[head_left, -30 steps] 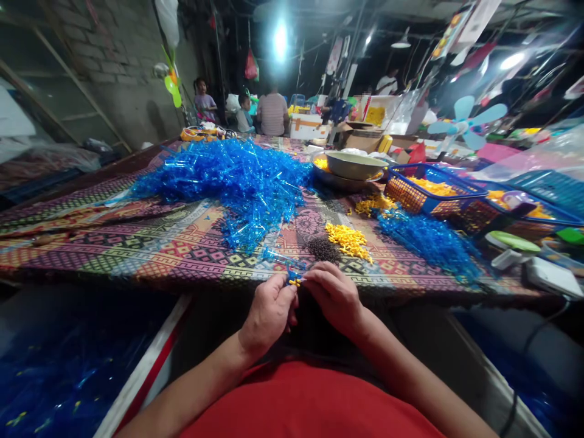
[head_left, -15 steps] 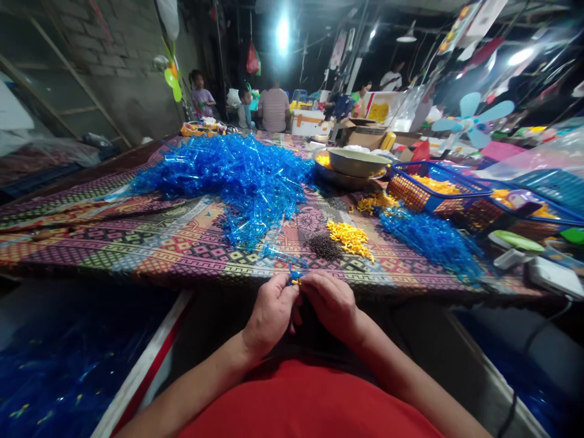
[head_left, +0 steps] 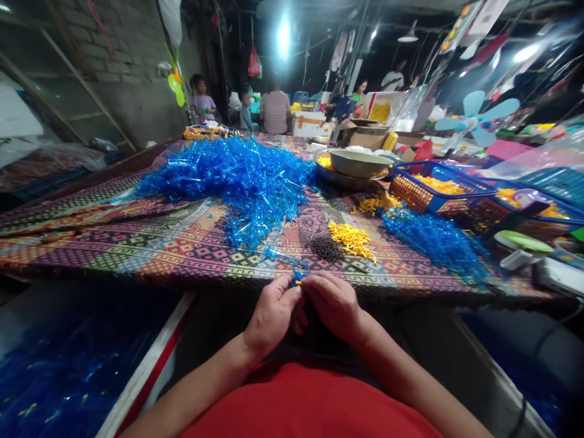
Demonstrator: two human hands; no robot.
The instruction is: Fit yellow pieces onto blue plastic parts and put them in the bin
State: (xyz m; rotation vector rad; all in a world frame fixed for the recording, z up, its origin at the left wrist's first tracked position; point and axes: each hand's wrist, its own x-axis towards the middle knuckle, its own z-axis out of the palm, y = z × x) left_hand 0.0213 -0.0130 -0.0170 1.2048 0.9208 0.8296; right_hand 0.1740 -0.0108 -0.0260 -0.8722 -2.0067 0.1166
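My left hand [head_left: 272, 313] and my right hand [head_left: 333, 305] meet at the table's front edge, fingers closed together. Pinched between both sets of fingertips is a small blue plastic piece with a yellow part [head_left: 298, 281]; most of it is hidden. Just beyond lie a few loose clear-blue plastic pieces [head_left: 285, 257]. A little heap of yellow plastic parts [head_left: 353, 240] sits ahead of my right hand, touching a pile of tiny dark beads or pellets [head_left: 326, 249]. Farther back spreads a large mound of clear-blue plastic pieces [head_left: 246, 170].
A patterned cloth [head_left: 182, 243] covers the table. To the right are another blue pile [head_left: 433, 240], stacked metal bowls [head_left: 358, 163], a blue basket of yellow parts [head_left: 438, 185] and a fan [head_left: 474, 115]. Bins of blue pieces [head_left: 68, 365] stand below. People [head_left: 274, 109] sit far back.
Both hands stay together at the table edge with only slight finger movement around the blue piece. The whole view has shifted a little.
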